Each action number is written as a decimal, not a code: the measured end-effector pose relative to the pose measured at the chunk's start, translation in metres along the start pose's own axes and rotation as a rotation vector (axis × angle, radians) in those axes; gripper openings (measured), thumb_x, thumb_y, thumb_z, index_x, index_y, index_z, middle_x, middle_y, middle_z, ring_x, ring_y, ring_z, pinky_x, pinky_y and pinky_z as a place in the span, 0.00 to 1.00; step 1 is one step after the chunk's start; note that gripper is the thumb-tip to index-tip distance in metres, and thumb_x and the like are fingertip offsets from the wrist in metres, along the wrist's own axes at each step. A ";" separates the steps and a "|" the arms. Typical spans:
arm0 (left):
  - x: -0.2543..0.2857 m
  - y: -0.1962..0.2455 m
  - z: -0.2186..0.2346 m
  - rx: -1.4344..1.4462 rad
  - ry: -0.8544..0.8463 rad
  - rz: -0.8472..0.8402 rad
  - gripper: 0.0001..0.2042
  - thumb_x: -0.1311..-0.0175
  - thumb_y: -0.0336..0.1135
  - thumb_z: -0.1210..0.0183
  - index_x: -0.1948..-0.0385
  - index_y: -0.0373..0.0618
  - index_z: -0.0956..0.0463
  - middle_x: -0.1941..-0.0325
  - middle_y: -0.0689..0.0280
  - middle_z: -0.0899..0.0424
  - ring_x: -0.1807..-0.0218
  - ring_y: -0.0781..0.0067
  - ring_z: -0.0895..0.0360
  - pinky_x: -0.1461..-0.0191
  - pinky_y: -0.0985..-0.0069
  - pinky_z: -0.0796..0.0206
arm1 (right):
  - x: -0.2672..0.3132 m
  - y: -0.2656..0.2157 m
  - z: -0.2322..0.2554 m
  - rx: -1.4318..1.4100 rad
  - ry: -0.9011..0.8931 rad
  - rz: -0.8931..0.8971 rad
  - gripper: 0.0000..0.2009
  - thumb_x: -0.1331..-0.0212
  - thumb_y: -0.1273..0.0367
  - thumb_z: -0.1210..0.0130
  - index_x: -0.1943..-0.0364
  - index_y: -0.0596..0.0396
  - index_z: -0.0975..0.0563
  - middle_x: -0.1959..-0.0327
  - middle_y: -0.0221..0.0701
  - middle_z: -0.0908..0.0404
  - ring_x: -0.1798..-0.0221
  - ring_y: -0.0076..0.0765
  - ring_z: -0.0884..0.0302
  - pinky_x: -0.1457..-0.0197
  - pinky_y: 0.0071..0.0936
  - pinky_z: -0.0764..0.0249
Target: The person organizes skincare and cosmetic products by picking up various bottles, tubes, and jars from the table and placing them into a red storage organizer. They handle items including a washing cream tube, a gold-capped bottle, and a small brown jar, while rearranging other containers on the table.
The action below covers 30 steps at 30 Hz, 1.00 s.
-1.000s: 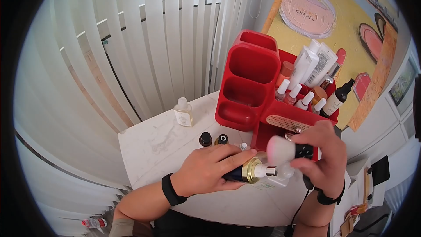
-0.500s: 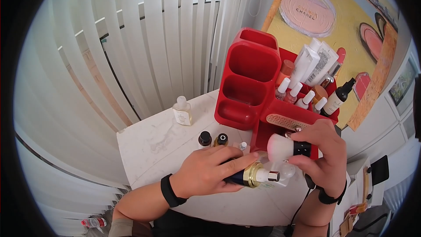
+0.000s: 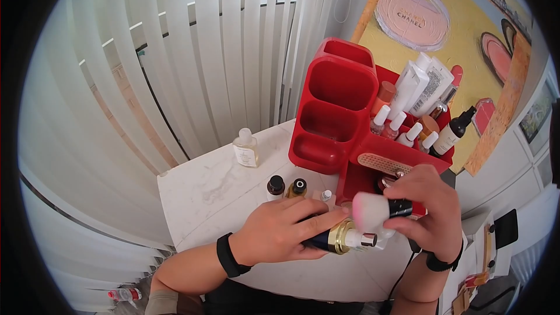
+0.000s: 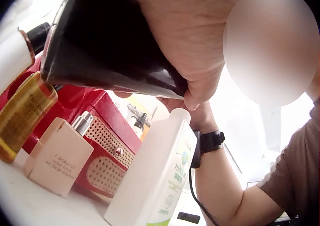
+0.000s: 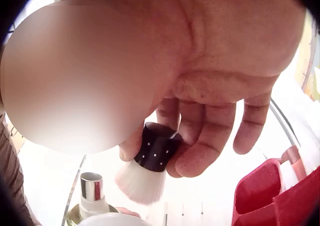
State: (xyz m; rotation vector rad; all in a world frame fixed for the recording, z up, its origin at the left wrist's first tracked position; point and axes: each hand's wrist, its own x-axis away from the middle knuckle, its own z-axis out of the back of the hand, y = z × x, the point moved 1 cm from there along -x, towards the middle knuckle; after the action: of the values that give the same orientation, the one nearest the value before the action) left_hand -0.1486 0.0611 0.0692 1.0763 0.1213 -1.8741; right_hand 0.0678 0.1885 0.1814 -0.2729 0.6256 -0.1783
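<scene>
My left hand [image 3: 279,228] grips a dark blue pump bottle [image 3: 339,237] with a gold collar, tilted so its silver-tipped white pump points right. Up close in the left wrist view, the bottle's dark body [image 4: 105,40] fills the top. Thumb and fingers of my right hand [image 3: 434,213] pinch a makeup brush [image 3: 371,211] by its short black studded handle. Its white, pink-tipped bristles face left, just above the pump in the head view. From the right wrist, the brush [image 5: 150,163] hangs bristles down beside the silver pump tip [image 5: 91,187].
A red cosmetics organizer [image 3: 360,147] stands behind my hands, with nail polishes and tubes on its right side. Several small bottles, including a pink perfume bottle [image 4: 60,156], stand before it. A white bottle [image 4: 150,171] is under my hands; a clear bottle [image 3: 246,150] stands farther left.
The brush rose slightly, then came down a little toward the pump. My left hand has lowered the pump end of the bottle slightly. Both grips are unchanged.
</scene>
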 end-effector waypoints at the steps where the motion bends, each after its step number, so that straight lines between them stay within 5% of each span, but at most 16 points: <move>1: 0.000 0.000 0.000 -0.001 0.000 0.001 0.40 0.59 0.42 0.23 0.35 0.60 0.26 0.56 0.71 0.21 0.63 0.66 0.18 0.61 0.72 0.23 | -0.002 -0.001 -0.002 -0.059 -0.040 0.034 0.20 0.55 0.63 0.24 0.55 0.49 0.16 0.64 0.28 0.18 0.60 0.39 0.21 0.49 0.37 0.30; 5: 0.001 0.000 0.001 0.004 -0.021 0.010 0.40 0.59 0.42 0.23 0.35 0.60 0.27 0.55 0.71 0.21 0.63 0.65 0.18 0.61 0.72 0.23 | 0.000 0.009 -0.003 0.016 -0.164 0.061 0.21 0.55 0.64 0.24 0.54 0.49 0.17 0.63 0.28 0.18 0.59 0.39 0.21 0.50 0.37 0.31; 12: 0.001 -0.001 0.000 0.021 -0.006 -0.006 0.41 0.60 0.42 0.23 0.35 0.60 0.27 0.55 0.70 0.20 0.62 0.65 0.17 0.61 0.71 0.22 | -0.002 0.003 -0.001 -0.020 -0.040 0.060 0.22 0.54 0.66 0.25 0.52 0.48 0.18 0.59 0.29 0.19 0.59 0.39 0.22 0.51 0.38 0.31; 28: -0.001 -0.001 0.002 0.043 0.023 0.024 0.39 0.54 0.42 0.24 0.34 0.54 0.28 0.53 0.67 0.19 0.62 0.63 0.17 0.60 0.71 0.22 | 0.000 0.005 0.006 -0.121 -0.222 0.087 0.22 0.53 0.71 0.27 0.50 0.48 0.17 0.56 0.30 0.20 0.58 0.40 0.22 0.52 0.36 0.30; 30: -0.002 -0.001 0.002 0.051 0.041 0.032 0.36 0.56 0.41 0.22 0.40 0.50 0.24 0.55 0.63 0.18 0.61 0.62 0.17 0.62 0.71 0.22 | -0.001 0.005 0.008 -0.134 -0.234 0.088 0.22 0.53 0.72 0.27 0.50 0.48 0.17 0.57 0.31 0.20 0.58 0.41 0.22 0.53 0.36 0.29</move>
State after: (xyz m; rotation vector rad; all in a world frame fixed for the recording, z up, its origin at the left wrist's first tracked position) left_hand -0.1506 0.0618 0.0712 1.1450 0.0799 -1.8353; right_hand 0.0721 0.1947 0.1862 -0.3882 0.4170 -0.0189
